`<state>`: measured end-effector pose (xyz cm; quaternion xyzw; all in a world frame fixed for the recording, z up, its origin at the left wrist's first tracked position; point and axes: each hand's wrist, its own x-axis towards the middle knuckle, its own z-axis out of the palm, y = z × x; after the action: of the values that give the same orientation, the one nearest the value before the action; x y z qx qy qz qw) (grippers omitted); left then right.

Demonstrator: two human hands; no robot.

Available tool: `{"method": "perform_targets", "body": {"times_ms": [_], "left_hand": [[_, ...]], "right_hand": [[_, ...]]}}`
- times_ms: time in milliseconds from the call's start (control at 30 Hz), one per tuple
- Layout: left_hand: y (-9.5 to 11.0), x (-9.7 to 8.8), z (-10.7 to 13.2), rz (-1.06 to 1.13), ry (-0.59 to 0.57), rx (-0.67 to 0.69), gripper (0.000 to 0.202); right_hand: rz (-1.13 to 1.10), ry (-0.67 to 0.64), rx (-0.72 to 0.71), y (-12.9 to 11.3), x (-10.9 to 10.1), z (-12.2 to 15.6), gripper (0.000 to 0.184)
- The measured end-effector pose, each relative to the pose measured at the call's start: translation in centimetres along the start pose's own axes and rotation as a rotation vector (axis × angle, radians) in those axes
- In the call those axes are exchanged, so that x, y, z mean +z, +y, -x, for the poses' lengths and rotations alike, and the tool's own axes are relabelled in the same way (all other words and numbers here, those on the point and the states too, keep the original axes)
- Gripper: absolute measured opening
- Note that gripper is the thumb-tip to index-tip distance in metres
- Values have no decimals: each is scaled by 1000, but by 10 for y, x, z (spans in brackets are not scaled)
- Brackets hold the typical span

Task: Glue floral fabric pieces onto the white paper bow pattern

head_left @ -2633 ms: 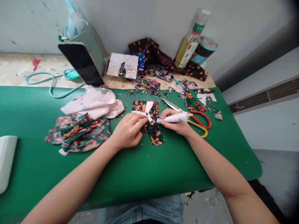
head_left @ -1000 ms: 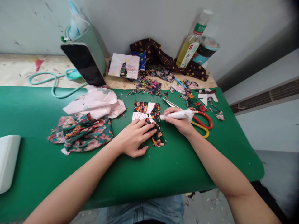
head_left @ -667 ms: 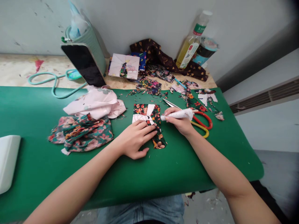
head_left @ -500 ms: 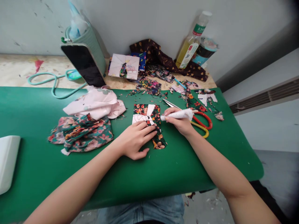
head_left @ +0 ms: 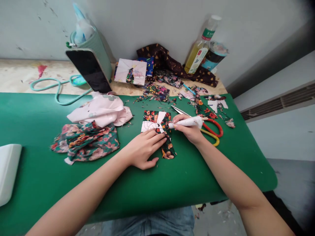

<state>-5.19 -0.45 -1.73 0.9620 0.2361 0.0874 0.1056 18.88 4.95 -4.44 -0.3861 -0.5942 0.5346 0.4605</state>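
My left hand [head_left: 145, 149] lies flat with its fingers stretched over the lower part of a small square patchwork piece [head_left: 150, 116]. That piece has dark floral cloth and white parts with drawn lines. A longer floral strip [head_left: 168, 153] hangs from its lower right, partly under my fingertips. My right hand [head_left: 188, 131] is closed around a white tapered tube [head_left: 189, 121] with what look like thin sticks at its back end. The tube's tip is at the patchwork's right edge; whether it touches, I cannot tell. Scissors [head_left: 216, 127] with red and yellow handles lie partly under my right hand.
Left of the patchwork lie a pink cloth [head_left: 98, 108] and a green floral cloth [head_left: 93, 144]. Behind stand a phone [head_left: 90, 70], a finished-looking patchwork square [head_left: 130, 72] and an oil bottle [head_left: 199, 49]. Fabric scraps [head_left: 157, 91] litter the back. A white box [head_left: 8, 173] sits far left.
The patchwork piece has shifted slightly right, and its right edge is closer to the tube's tip. Both hands keep nearly the same pose. The whole view has tipped slightly.
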Motion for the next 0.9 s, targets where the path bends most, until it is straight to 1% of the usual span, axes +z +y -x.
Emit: {"method": "perform_targets", "body": {"times_ms": [400,567,700,900], "left_hand": [[0,5,0,-43,13,-21,63],[0,6,-1,-61,34,-17,62],[1,6,-1,-78,49,-4,60],[0,5,-1,-83,18,-14,59]], "right_hand": [[-9,1,16,1,0,0,16],[21,13,16,0,1,0,20],[26,12,13,1,0,-1,19],[14,14,18,0,1,-1,19]]}}
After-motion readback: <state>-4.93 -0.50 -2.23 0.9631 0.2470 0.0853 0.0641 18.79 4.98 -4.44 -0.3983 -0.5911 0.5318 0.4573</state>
